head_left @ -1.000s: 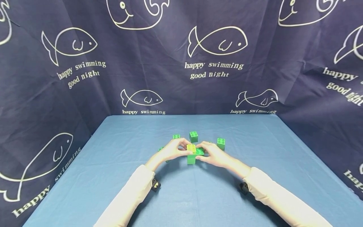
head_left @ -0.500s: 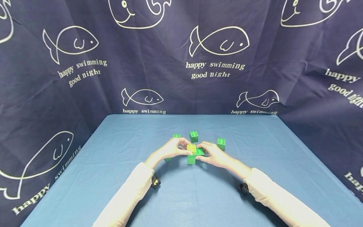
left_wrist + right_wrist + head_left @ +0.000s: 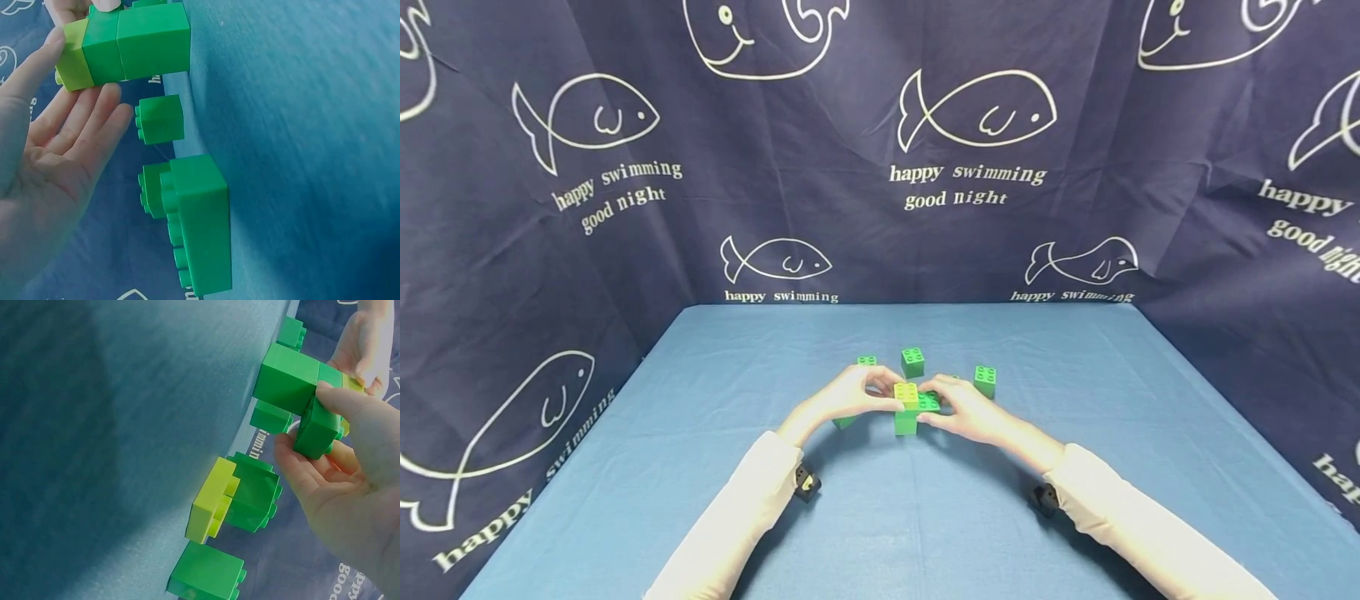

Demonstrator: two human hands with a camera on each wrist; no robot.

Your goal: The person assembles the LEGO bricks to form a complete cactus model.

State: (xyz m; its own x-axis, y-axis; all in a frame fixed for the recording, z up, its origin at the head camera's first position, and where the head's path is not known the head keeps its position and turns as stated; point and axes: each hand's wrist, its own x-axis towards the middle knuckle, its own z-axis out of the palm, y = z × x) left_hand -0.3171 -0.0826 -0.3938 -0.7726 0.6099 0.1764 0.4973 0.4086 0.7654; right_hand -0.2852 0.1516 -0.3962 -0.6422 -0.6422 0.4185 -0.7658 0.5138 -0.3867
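In the head view, a small stack of building bricks stands at the middle of the blue table. At its base is a green block [image 3: 906, 423]. Above that, a green brick [image 3: 317, 428] juts out to the right, with a yellow brick [image 3: 906, 392] on top at the left. My left hand [image 3: 850, 393] pinches the yellow brick, thumb on the near side and fingers on the far side. The jutting end of the green brick is between the thumb and fingers of my right hand [image 3: 966, 408], as the right wrist view shows.
Loose green bricks surround the stack: one behind it [image 3: 912, 362], another at the right [image 3: 985, 381]. A longer green brick [image 3: 203, 225] lies near my left hand. Beside my right hand, a thin yellow brick [image 3: 212, 500] rests close to a green brick [image 3: 253, 490].
Both hands keep their hold on the stack, which stays in place. My left wrist has shifted slightly to the left, and a green brick behind it has become more covered.
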